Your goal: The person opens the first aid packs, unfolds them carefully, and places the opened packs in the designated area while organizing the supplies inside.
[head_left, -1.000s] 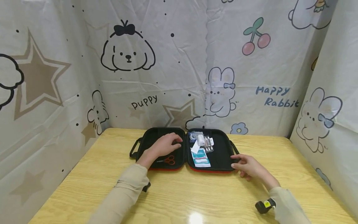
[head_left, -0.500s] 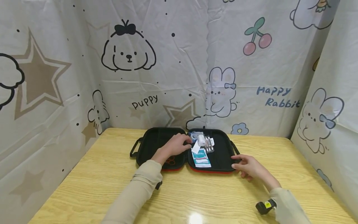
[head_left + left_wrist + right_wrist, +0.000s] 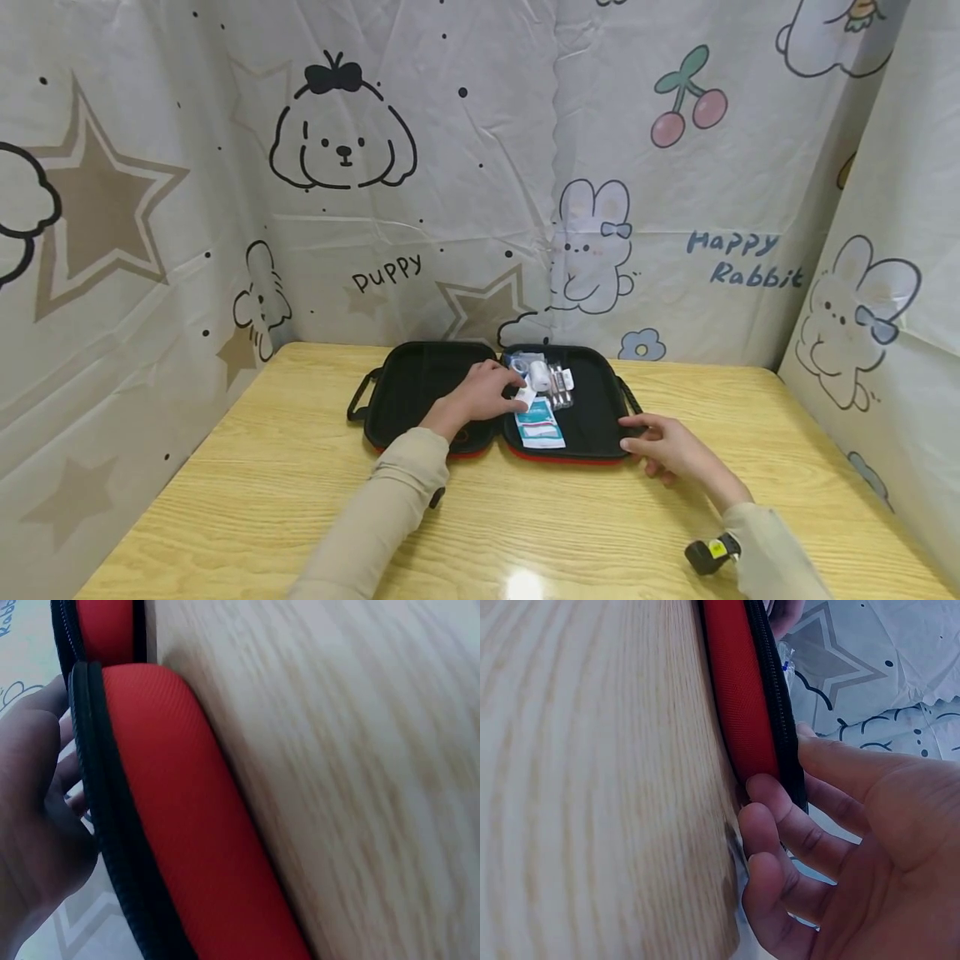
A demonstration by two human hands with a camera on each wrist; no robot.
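Observation:
An open black zip case [image 3: 588, 417] with a red outer shell lies flat on the table. My left hand [image 3: 486, 390] is over its middle, thumb and forefinger apart at a white slip [image 3: 528, 396] in the right half. Around that slip are a small white roll [image 3: 538, 375], a clear packet of slim sticks [image 3: 561, 385], a bluish clear packet [image 3: 519, 363] and a teal-and-white sachet [image 3: 540, 427]. My right hand [image 3: 663, 446] grips the case's near right corner, thumb on the zip rim and fingers against the red side [image 3: 742, 697]. My left forearm mostly hides orange-handled scissors [image 3: 462, 436].
A carrying handle [image 3: 362, 400] sticks out from the case's left side, and another strap [image 3: 630, 395] from its right. The wood-grain table [image 3: 570, 525] ends at a printed cloth curtain [image 3: 480, 167] behind and at both sides.
My left hand has moved right, from above the case's left half to the white slip, and its forearm now covers most of the scissors. My right hand has stayed at the corner.

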